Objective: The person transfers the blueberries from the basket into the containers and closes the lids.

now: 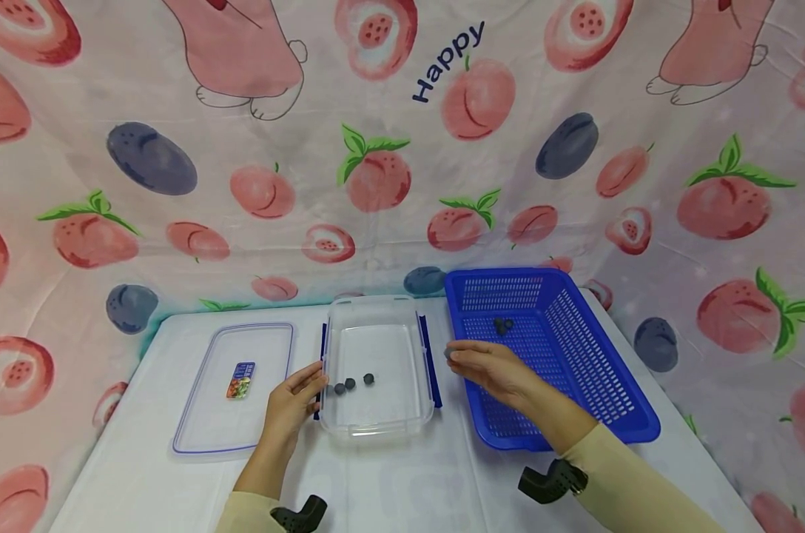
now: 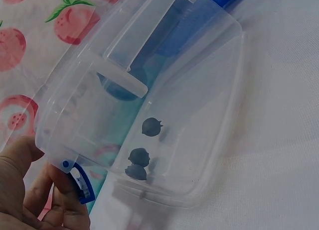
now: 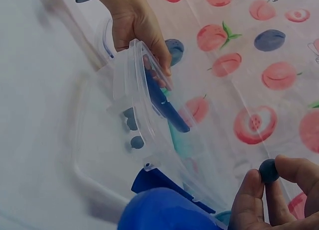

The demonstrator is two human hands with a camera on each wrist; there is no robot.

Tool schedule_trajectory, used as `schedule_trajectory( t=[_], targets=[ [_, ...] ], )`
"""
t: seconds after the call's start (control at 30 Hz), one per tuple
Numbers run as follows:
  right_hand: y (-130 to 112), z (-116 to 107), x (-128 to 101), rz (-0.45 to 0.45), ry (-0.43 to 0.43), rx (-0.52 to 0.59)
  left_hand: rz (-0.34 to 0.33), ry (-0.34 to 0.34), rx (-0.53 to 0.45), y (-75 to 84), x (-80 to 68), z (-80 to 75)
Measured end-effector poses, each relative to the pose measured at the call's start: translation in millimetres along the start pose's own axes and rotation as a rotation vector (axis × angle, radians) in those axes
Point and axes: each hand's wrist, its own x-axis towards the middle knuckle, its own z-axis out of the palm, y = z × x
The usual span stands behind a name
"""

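Observation:
A clear plastic container stands in the middle of the white table, with three blueberries on its floor. My left hand grips its left rim by the blue latch; the right wrist view shows the fingers curled over that rim. The left wrist view looks through the clear wall at the same berries. My right hand pinches one blueberry between thumb and fingertips, over the left rim of the blue basket, just right of the container. Two more berries lie in the basket.
The container's clear lid, with a small colourful sticker, lies flat to the left. A peach-print cloth hangs behind and around the table. Bare tabletop lies in front of the container.

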Motion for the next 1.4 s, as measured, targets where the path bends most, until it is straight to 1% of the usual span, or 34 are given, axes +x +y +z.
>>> schedule_trajectory(
  t=[0.17, 0.43, 0.57, 0.73, 1.0, 1.1, 1.2, 1.4],
  targets=[
    [0.4, 7.1, 3.6, -0.015, -0.022, 0.025, 0.005, -0.005, 0.000, -0.6, -0.1, -0.9],
    [3.9, 16.0, 9.4, -0.019, -0.040, -0.022, 0.008, -0.006, 0.003, -1.2, 0.0, -1.1],
    [5.9, 18.1, 13.2, -0.025, -0.063, -0.010, 0.005, -0.003, -0.007, -1.2, 0.4, -0.2],
    [6.9, 20.6, 15.9, -0.024, -0.065, -0.001, 0.009, 0.002, -0.011, -1.1, -0.7, 0.3],
    [10.7, 26.0, 21.2, -0.017, -0.067, -0.053, 0.013, 0.007, -0.016, -2.2, -1.3, 0.8],
    [12.5, 28.2, 24.0, -0.023, -0.086, -0.069, 0.010, 0.004, -0.015, -2.1, -1.4, 0.4],
    [13.1, 32.0, 26.0, -0.022, -0.103, -0.081, 0.005, 0.000, -0.019, -2.1, -1.1, 0.0],
    [13.0, 43.2, 31.4, -0.001, -0.099, -0.097, 0.001, -0.003, -0.027, -2.6, -0.7, -0.5]
  ],
)
